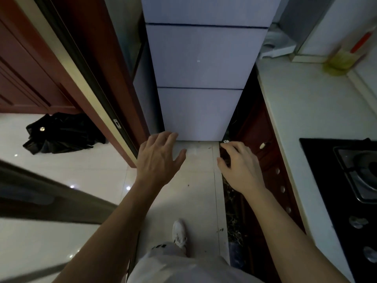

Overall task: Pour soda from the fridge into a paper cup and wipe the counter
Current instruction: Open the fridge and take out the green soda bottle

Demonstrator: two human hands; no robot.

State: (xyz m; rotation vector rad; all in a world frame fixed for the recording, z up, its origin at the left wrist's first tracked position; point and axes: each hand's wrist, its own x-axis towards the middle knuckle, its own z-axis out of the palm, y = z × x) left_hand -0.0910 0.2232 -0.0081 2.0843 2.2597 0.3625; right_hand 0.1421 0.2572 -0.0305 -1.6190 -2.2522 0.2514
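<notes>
A tall pale fridge with three closed door sections stands straight ahead of me. My left hand is stretched out in front of its lowest section, fingers spread and holding nothing. My right hand is out beside it, fingers loosely bent and empty, in front of the dark gap between fridge and cabinet. The white counter runs along the right. No soda or paper cup is in view.
A black gas hob is set into the counter at right. A blurred yellow and red item stands at the counter's back. A dark red door frame is at left, with a black bag on the floor.
</notes>
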